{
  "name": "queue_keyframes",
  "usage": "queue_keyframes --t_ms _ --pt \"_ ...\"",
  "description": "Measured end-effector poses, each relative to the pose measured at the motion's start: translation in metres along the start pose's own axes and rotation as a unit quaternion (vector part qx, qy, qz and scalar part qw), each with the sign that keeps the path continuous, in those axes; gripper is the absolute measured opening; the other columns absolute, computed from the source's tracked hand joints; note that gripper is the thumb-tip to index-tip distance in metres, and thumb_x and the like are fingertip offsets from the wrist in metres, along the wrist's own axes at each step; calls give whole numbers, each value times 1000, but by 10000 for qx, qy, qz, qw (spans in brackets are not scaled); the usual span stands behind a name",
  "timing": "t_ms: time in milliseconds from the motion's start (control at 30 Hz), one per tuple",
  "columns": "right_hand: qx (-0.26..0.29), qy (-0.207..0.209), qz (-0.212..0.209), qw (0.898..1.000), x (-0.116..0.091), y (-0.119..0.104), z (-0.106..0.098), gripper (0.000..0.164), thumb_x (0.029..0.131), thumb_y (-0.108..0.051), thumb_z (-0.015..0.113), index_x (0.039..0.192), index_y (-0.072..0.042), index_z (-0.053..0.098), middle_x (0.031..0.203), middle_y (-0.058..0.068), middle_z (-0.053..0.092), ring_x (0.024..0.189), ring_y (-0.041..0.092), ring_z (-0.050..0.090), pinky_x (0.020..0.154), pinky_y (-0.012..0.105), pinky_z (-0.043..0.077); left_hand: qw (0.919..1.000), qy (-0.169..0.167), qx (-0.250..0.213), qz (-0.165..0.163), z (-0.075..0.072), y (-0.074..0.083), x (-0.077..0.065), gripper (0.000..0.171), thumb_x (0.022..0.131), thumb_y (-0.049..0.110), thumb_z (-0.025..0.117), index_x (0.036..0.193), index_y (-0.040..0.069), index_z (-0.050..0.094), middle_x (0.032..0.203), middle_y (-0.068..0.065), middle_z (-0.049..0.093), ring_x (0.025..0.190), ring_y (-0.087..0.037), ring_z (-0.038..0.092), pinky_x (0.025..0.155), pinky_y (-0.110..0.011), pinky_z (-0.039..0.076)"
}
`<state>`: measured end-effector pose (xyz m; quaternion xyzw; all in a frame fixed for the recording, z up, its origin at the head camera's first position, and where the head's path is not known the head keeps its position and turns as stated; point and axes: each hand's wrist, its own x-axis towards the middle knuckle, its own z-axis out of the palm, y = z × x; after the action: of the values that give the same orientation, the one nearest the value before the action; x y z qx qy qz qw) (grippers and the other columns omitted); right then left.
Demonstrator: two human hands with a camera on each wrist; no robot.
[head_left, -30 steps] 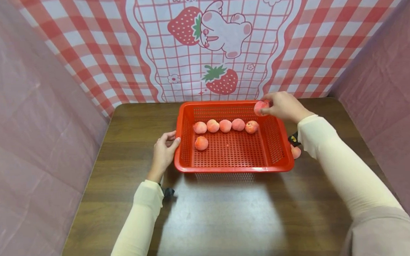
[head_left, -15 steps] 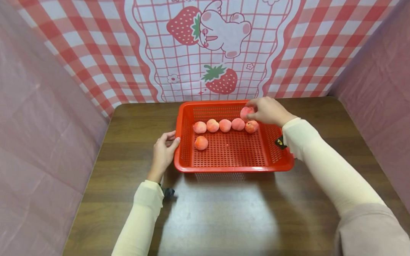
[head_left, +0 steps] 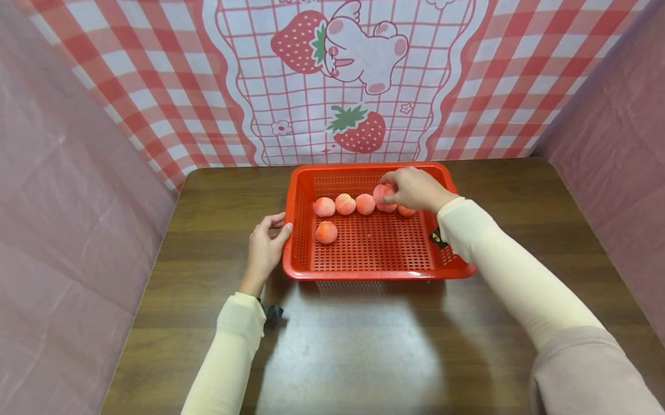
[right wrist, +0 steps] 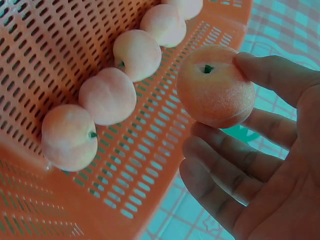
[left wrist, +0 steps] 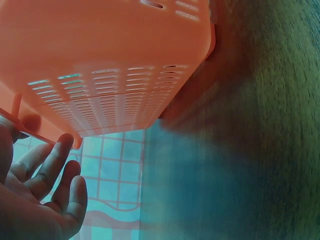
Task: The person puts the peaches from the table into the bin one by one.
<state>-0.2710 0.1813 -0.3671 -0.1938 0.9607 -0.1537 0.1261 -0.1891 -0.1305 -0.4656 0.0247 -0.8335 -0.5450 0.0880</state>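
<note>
My right hand (head_left: 418, 188) pinches a peach (right wrist: 215, 85) between thumb and fingers, above the back part of the red plastic basket (head_left: 363, 276). Below it, a row of peaches runs along the basket's back side, among them one peach (head_left: 324, 206) at the left end. The row's right end is partly covered by the hand. A single peach (head_left: 326, 232) lies in front of the row, at the left. My left hand (head_left: 264, 244) grips the basket's left rim, thumb on top. In the left wrist view its fingers (left wrist: 62, 150) reach along the outside of the rim.
The basket stands on a brown wooden table (head_left: 204, 337). A checked cloth (head_left: 165, 72) with strawberry prints hangs right behind it. Pink curtains (head_left: 48, 213) close in both sides.
My right hand has carried the peach leftward from the basket's back right corner to over the row. A peach on the table at the right has become hidden. The left hand stayed put.
</note>
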Motion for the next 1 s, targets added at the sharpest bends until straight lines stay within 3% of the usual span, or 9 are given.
queue_keyframes --t_ms 200,500,733,1000 --pt "-89 14 -78 9999 3 -6 9 48 88 -32 70 127 -5 62 116 15 69 101 30 63 95 49 48 9999 -25 -115 -43 0 -2 1 35 92 16 66 123 1 63 113 -23 68 100 -38 68 90 -46 56" --pt "-209 -175 -239 9993 8 -13 24 45 88 -28 69 127 -6 63 114 12 69 95 26 59 90 45 49 9999 -33 -105 -55 0 -3 2 35 92 17 66 123 1 63 113 -22 68 101 -37 68 91 -45 55" --pt "-299 -431 -331 9981 13 -17 36 48 88 -28 68 130 -5 61 93 8 69 82 23 54 79 40 46 9999 -32 -94 -31 -1 -3 1 35 91 17 67 123 1 63 113 -22 68 101 -38 68 91 -45 55" --pt "-351 -457 -632 9963 16 -21 49 27 86 -21 68 109 -7 67 78 4 59 76 21 52 73 35 41 9999 -51 -78 -37 -1 -3 2 35 92 17 67 123 2 63 114 -22 68 101 -38 68 91 -45 55"
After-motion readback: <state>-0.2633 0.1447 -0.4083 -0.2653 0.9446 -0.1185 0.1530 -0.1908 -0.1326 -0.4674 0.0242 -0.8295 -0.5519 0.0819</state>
